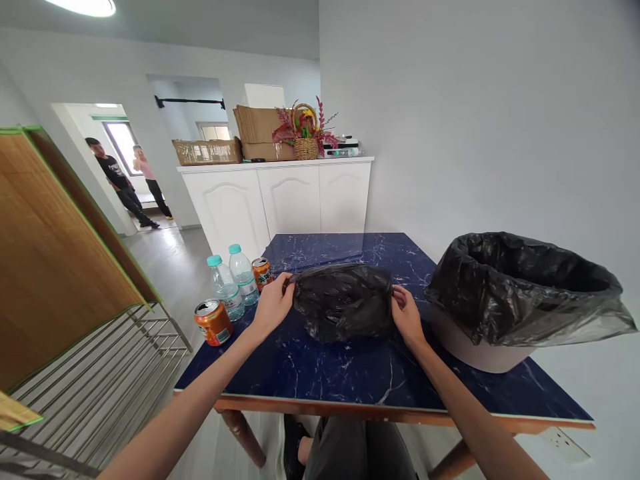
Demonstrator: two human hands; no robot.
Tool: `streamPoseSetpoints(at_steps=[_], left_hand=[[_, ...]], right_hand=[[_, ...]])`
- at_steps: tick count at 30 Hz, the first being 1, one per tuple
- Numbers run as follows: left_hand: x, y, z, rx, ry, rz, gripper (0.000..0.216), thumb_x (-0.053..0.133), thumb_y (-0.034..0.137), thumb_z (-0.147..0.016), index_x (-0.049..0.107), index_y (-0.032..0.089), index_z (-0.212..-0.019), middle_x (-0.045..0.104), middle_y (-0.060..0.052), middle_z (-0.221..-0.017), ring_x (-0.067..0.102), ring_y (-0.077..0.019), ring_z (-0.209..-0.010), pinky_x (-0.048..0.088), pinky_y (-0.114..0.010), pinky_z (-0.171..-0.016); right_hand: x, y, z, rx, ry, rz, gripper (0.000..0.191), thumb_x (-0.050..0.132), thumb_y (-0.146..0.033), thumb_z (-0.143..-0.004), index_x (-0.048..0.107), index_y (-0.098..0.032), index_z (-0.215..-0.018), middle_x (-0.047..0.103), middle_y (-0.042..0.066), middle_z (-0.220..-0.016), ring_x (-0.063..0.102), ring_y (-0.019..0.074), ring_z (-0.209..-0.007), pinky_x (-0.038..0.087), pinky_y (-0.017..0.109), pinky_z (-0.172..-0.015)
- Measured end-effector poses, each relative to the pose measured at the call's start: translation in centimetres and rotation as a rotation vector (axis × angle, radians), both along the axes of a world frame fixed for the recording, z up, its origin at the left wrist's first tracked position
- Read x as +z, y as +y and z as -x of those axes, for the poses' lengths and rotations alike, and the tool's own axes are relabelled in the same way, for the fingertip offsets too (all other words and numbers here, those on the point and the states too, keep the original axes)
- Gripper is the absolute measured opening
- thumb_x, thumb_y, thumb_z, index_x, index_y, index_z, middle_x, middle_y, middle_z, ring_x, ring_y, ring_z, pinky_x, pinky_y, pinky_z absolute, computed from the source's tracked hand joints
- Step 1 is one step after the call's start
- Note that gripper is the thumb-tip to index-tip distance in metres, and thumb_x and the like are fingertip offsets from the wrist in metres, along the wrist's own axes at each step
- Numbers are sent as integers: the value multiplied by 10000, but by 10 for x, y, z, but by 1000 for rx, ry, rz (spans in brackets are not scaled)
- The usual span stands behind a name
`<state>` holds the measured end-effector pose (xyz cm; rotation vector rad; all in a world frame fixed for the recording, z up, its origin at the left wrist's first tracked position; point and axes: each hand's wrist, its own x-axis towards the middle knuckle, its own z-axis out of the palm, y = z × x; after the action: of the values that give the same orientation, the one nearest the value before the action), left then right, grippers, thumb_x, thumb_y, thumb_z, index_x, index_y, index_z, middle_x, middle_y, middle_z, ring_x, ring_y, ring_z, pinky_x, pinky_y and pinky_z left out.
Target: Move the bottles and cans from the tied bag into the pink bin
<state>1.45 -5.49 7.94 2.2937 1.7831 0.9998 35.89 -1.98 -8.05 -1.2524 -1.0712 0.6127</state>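
A black plastic garbage bag (345, 303) lies bunched over the middle of the blue marbled table (320, 380). My left hand (274, 303) pinches its upper left corner, thumb and fingers closed on the film. On the opposite side, my right hand (406, 313) grips the bag's right edge. Beside my left hand stand two clear water bottles with teal caps, a nearer bottle (226, 290) and a farther bottle (243, 273). An orange drink can (213, 323) is at the table's left edge, and another orange can (261, 272) stands behind my left hand.
At the right stands a light trash bin (480, 343) lined with a black bag (500, 300). A white cabinet (290, 200) beyond the table bears cardboard boxes and a flower basket (306, 143). A metal rack (125, 360) is at left. Two people stand in a far doorway.
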Motion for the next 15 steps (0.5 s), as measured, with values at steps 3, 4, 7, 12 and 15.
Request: streamPoseSetpoints(at_steps=[3,4,7,12,15], left_hand=[[8,-42,12,-9,-95,-65,339,341,393,-1075,627,214,-1094,729,-36,-895,680,-220,-794,511,-300,-766],[10,-56,15,-8,-121,-78,344,336,402,-1071,622,212,-1087,719,-33,-882,664,-220,-784,509,-302,-766],[11,-91,22,-12,-223,-76,344,360,424,-1061,628,208,-1064,700,-20,-852,632,-213,-763,505,-300,-764],[9,-135,23,-46,-345,-63,346,408,439,-1048,648,200,-978,671,-13,-811,584,-201,-749,490,-281,-727],[10,-157,18,-159,-324,-13,339,398,409,-1062,653,196,-993,678,-20,-831,590,-194,-764,493,-271,-734]], right_hand=[[5,-39,7,-36,-31,7,721,630,-620,-910,518,-181,-1470,621,222,-1429,643,354,-1297,537,524,-1086],[8,-54,10,-56,-45,7,718,637,-612,-918,505,-192,-1485,569,222,-1477,611,361,-1332,522,530,-1102],[18,-104,28,-113,-104,-45,657,649,-584,-947,484,-226,-1473,472,197,-1501,573,348,-1336,508,524,-1102],[34,-156,66,-158,-325,-154,747,769,-623,-845,438,-223,-1383,471,147,-1292,586,307,-1118,565,464,-902],[36,-160,74,-111,-422,-62,706,778,-597,-799,424,-223,-1282,514,73,-1105,595,250,-885,555,433,-809]])
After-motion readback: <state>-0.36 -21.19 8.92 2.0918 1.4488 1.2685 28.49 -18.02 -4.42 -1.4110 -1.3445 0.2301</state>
